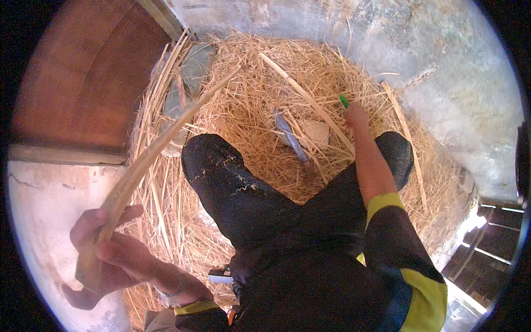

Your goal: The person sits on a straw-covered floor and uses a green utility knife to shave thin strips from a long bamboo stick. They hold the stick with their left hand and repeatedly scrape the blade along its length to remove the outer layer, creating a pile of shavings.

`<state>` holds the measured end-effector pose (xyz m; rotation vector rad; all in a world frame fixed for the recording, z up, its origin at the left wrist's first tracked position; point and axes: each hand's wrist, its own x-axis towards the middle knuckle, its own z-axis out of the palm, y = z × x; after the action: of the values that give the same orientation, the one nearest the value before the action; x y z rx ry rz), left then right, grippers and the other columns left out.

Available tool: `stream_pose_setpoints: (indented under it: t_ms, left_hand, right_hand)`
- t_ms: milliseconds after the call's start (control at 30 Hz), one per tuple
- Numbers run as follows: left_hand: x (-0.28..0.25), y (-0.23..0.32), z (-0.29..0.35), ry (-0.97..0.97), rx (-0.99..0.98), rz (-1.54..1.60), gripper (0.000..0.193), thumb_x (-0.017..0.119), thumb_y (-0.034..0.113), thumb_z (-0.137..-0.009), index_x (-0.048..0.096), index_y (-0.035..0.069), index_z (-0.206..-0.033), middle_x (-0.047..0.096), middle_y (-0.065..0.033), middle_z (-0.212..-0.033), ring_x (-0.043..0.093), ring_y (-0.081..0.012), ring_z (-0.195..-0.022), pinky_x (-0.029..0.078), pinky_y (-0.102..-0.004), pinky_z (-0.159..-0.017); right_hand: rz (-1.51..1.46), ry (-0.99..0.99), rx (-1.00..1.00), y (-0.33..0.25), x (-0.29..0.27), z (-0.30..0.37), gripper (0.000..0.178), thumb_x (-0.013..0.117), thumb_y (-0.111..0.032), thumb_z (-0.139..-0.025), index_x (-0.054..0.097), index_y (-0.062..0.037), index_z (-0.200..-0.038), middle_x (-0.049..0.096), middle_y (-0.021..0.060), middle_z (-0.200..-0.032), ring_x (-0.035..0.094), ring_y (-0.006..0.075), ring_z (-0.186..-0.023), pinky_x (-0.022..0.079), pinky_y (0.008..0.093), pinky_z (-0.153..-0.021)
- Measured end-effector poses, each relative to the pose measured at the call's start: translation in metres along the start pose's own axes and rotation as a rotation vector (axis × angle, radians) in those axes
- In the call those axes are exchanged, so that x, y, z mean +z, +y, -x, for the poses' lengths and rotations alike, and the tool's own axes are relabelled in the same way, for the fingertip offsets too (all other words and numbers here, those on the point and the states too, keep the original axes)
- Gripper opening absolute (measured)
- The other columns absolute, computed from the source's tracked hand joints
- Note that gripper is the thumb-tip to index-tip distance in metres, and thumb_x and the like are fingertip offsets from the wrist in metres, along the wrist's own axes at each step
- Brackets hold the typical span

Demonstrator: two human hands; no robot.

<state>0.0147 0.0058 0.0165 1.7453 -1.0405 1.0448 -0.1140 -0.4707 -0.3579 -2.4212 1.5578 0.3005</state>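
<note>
At the lower left, my left hand point(119, 252) grips the thick end of a long, pale split-wood strip point(166, 137). The strip slants up and away to the right, its thin far end above the heap of shavings. Out beyond my right knee, my right hand point(357, 116) is closed on a small green thing point(344, 101); only its tip shows, so its kind is unclear. Between my legs a knife with a grey blade point(289, 133) lies on the shavings, its darker handle toward me. Beside the knife is a pale, flat block point(316, 133).
Straw-like shavings point(260, 99) cover the floor around my legs. Another long strip point(304, 98) lies across them, and one more strip point(406, 138) rests on the right. A worn wall point(431, 50) curves round the far and right sides; a brown panel point(83, 77) stands left.
</note>
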Motion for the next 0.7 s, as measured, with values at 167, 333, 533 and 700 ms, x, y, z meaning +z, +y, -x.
stream_pose_setpoints:
  t_ms: [167, 333, 533, 700]
  left_hand:
    - [-0.011, -0.01, -0.033, 0.129, -0.023, -0.04, 0.038, 0.035, 0.031, -0.094, 0.035, -0.006, -0.1, 0.054, -0.0234, -0.078, 0.057, -0.0277, -0.046, 0.049, -0.0302, -0.045]
    - [-0.056, -0.009, -0.058, 0.285, -0.108, -0.169, 0.036, 0.039, 0.032, -0.092, 0.028, 0.0, -0.106, 0.052, -0.0206, -0.071, 0.051, -0.024, -0.04, 0.042, -0.0285, -0.036]
    - [-0.015, 0.027, -0.049, 0.252, -0.18, -0.076, 0.041, 0.042, 0.033, -0.09, 0.02, 0.008, -0.114, 0.05, -0.0172, -0.062, 0.043, -0.0196, -0.032, 0.034, -0.0264, -0.026]
    - [-0.023, 0.014, -0.055, 0.401, -0.154, -0.249, 0.036, 0.05, 0.025, -0.086, 0.032, 0.006, -0.112, 0.051, -0.0124, -0.062, 0.046, -0.0142, -0.038, 0.036, -0.024, -0.029]
  right_hand:
    - [-0.651, -0.077, -0.37, -0.08, -0.123, 0.094, 0.028, 0.058, -0.019, -0.082, 0.05, -0.0018, -0.103, 0.052, 0.0046, -0.058, 0.053, 0.0138, -0.047, 0.042, 0.0285, -0.041]
    - [-0.874, -0.1, -0.635, -0.083, -0.133, 0.189, 0.028, 0.055, -0.021, -0.086, 0.048, -0.0058, -0.109, 0.045, -0.0019, -0.056, 0.043, 0.0062, -0.043, 0.033, 0.0216, -0.037]
    - [-1.282, -0.38, -0.453, -0.104, -0.15, 0.288, 0.027, 0.048, -0.024, -0.089, 0.05, -0.005, -0.108, 0.05, 0.0018, -0.069, 0.046, 0.0083, -0.054, 0.037, 0.0232, -0.047]
    - [-1.339, -0.514, -0.854, -0.132, -0.158, 0.338, 0.026, 0.04, -0.021, -0.094, 0.047, -0.0023, -0.111, 0.038, -0.0045, -0.059, 0.036, 0.0034, -0.046, 0.032, 0.018, -0.044]
